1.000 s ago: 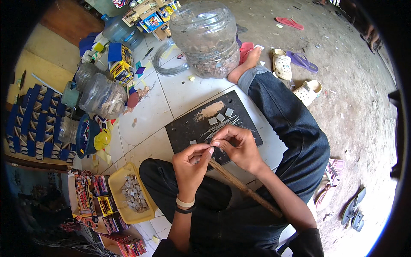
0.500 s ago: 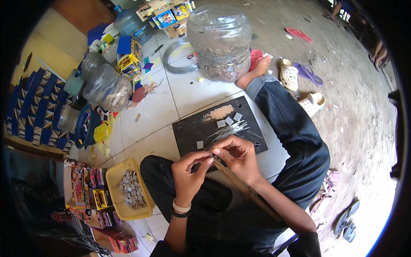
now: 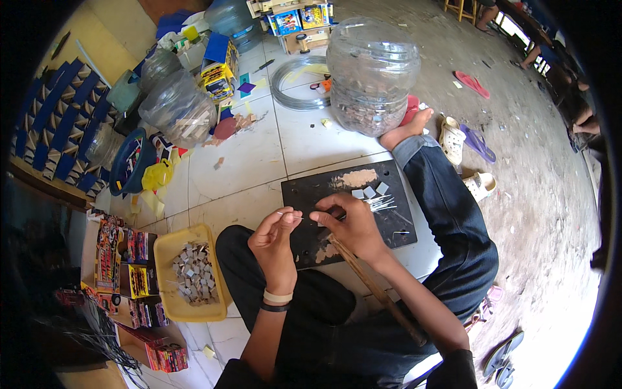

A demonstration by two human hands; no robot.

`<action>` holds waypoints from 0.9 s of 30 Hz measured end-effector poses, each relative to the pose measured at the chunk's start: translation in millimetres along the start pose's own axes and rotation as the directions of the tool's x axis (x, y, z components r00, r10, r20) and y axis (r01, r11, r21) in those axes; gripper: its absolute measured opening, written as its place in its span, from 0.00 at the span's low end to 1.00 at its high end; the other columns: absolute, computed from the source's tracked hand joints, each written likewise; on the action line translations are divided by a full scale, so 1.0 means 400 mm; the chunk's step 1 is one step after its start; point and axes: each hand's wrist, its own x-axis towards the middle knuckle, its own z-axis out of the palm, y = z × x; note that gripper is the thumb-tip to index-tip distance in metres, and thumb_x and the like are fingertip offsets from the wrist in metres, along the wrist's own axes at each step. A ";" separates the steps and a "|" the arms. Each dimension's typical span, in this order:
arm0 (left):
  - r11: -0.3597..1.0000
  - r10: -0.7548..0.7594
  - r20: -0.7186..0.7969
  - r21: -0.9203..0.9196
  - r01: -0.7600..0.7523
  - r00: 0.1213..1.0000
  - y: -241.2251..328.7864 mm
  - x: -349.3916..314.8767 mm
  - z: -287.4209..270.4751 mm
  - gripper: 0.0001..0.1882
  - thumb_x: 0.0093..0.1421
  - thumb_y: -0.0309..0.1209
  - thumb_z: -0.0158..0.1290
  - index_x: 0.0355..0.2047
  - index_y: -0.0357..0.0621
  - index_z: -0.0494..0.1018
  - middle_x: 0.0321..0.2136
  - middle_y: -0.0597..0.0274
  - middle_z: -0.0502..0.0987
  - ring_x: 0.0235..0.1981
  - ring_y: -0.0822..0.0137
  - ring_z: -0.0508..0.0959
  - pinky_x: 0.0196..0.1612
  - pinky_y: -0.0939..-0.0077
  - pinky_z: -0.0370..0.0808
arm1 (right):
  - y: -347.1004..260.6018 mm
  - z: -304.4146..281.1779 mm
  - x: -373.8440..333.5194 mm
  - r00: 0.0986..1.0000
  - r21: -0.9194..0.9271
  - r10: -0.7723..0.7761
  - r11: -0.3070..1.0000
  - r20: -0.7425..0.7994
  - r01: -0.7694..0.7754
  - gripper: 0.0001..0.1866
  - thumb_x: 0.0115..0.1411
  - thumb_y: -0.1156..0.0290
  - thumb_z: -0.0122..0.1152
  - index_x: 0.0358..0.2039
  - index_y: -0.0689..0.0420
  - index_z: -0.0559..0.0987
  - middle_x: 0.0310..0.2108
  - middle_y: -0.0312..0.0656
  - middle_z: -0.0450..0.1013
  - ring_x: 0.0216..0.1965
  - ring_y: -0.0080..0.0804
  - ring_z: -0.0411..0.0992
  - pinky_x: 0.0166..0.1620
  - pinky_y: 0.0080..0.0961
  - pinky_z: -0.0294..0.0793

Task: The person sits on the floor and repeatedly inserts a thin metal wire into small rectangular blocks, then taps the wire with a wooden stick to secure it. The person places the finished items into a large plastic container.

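Note:
My left hand is pinched shut on a thin wire, above the left part of a black board. A small gap to its right, my right hand has thumb and forefinger together; whatever sits at their tips is too small to make out. A wooden stick slants from beneath the right hand down across my lap; I cannot tell whether that hand grips it. Beyond the right hand, small grey squares and a pile of thin wires lie on the board, partly covered.
A yellow tray of small square pieces is by my left knee. Ahead stand a large clear plastic container, partly filled, and a wire coil. Boxes with colourful prints are at the left, sandals at the right.
My hands, earlier touching at the stick's upper end, have parted, and a wire now shows in the left fingers. The stick's top sits lower, below the right hand. The whole view has shifted.

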 end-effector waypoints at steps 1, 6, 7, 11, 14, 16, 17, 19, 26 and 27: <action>0.999 0.014 -0.022 0.032 -0.013 1.000 -0.007 0.012 -0.006 0.10 0.73 0.24 0.62 0.50 0.29 0.83 0.40 0.54 0.87 0.43 0.65 0.88 0.53 0.68 0.88 | 0.006 -0.001 0.002 0.999 -0.184 -0.045 0.982 0.012 0.047 0.16 0.61 0.66 0.80 0.45 0.61 0.88 0.38 0.45 0.85 0.36 0.39 0.83 0.42 0.37 0.83; 0.992 0.011 -0.001 0.125 -0.011 1.000 -0.054 0.054 -0.016 0.11 0.69 0.23 0.66 0.49 0.29 0.85 0.40 0.56 0.87 0.41 0.68 0.88 0.52 0.70 0.88 | 0.010 0.011 0.010 0.991 -0.536 0.078 0.844 0.106 -0.009 0.19 0.52 0.65 0.84 0.43 0.57 0.88 0.39 0.48 0.83 0.47 0.52 0.82 0.51 0.46 0.83; 0.990 0.003 0.011 0.142 -0.004 1.000 -0.063 0.059 -0.015 0.11 0.69 0.23 0.67 0.49 0.29 0.85 0.40 0.56 0.87 0.41 0.68 0.88 0.51 0.69 0.88 | 0.009 0.014 0.014 0.988 -0.545 0.091 0.838 0.127 -0.007 0.17 0.53 0.66 0.83 0.42 0.56 0.88 0.39 0.48 0.83 0.48 0.53 0.82 0.52 0.45 0.84; 0.985 -0.017 0.046 0.170 0.009 0.999 -0.088 0.074 -0.008 0.10 0.68 0.22 0.67 0.47 0.29 0.85 0.39 0.57 0.88 0.40 0.69 0.87 0.51 0.69 0.89 | 0.015 0.015 0.035 0.991 -0.463 -0.061 0.879 0.121 0.111 0.12 0.55 0.74 0.78 0.37 0.58 0.83 0.37 0.52 0.82 0.44 0.56 0.83 0.46 0.49 0.83; 0.970 0.021 0.072 0.240 -0.038 0.997 -0.099 0.080 -0.004 0.09 0.68 0.21 0.67 0.47 0.30 0.86 0.38 0.58 0.88 0.40 0.69 0.87 0.52 0.71 0.88 | 0.034 0.017 0.045 0.986 -0.310 -0.111 0.939 0.124 0.145 0.11 0.56 0.80 0.74 0.36 0.60 0.80 0.36 0.55 0.82 0.41 0.61 0.82 0.43 0.51 0.81; 0.971 0.030 0.080 0.236 -0.048 0.996 -0.106 0.084 0.002 0.08 0.68 0.20 0.66 0.46 0.30 0.86 0.38 0.58 0.88 0.39 0.69 0.88 0.50 0.72 0.88 | 0.046 0.016 0.042 0.981 -0.254 -0.138 0.953 0.134 0.169 0.12 0.56 0.83 0.72 0.37 0.61 0.77 0.36 0.58 0.81 0.40 0.64 0.81 0.42 0.52 0.80; 0.970 0.037 0.084 0.238 -0.056 0.996 -0.109 0.086 0.005 0.08 0.68 0.20 0.66 0.46 0.30 0.86 0.37 0.58 0.88 0.39 0.69 0.88 0.49 0.72 0.88 | 0.051 0.016 0.040 0.977 -0.243 -0.172 0.950 0.124 0.198 0.13 0.56 0.84 0.72 0.38 0.61 0.76 0.36 0.58 0.81 0.41 0.65 0.81 0.42 0.52 0.80; 0.967 0.055 0.077 0.243 -0.072 0.996 -0.116 0.085 0.013 0.07 0.68 0.19 0.65 0.45 0.30 0.86 0.37 0.58 0.88 0.38 0.69 0.88 0.48 0.72 0.88 | 0.058 0.017 0.036 0.975 -0.225 -0.194 0.951 0.106 0.214 0.16 0.56 0.85 0.71 0.41 0.62 0.74 0.36 0.60 0.81 0.42 0.66 0.81 0.41 0.53 0.80; 0.945 0.099 0.117 0.299 -0.130 0.988 -0.118 0.081 0.026 0.05 0.69 0.17 0.63 0.43 0.29 0.86 0.36 0.57 0.88 0.37 0.69 0.88 0.48 0.72 0.88 | 0.068 0.022 0.038 0.970 -0.245 -0.212 0.940 0.118 0.235 0.18 0.58 0.83 0.69 0.45 0.61 0.70 0.36 0.61 0.81 0.40 0.68 0.81 0.39 0.55 0.81; 0.949 0.098 0.109 0.289 -0.126 0.989 -0.119 0.079 0.028 0.05 0.68 0.15 0.62 0.42 0.30 0.86 0.36 0.57 0.88 0.37 0.69 0.88 0.46 0.73 0.87 | 0.069 0.023 0.037 0.970 -0.244 -0.216 0.940 0.113 0.238 0.18 0.59 0.83 0.68 0.45 0.61 0.70 0.35 0.61 0.81 0.40 0.68 0.81 0.39 0.55 0.81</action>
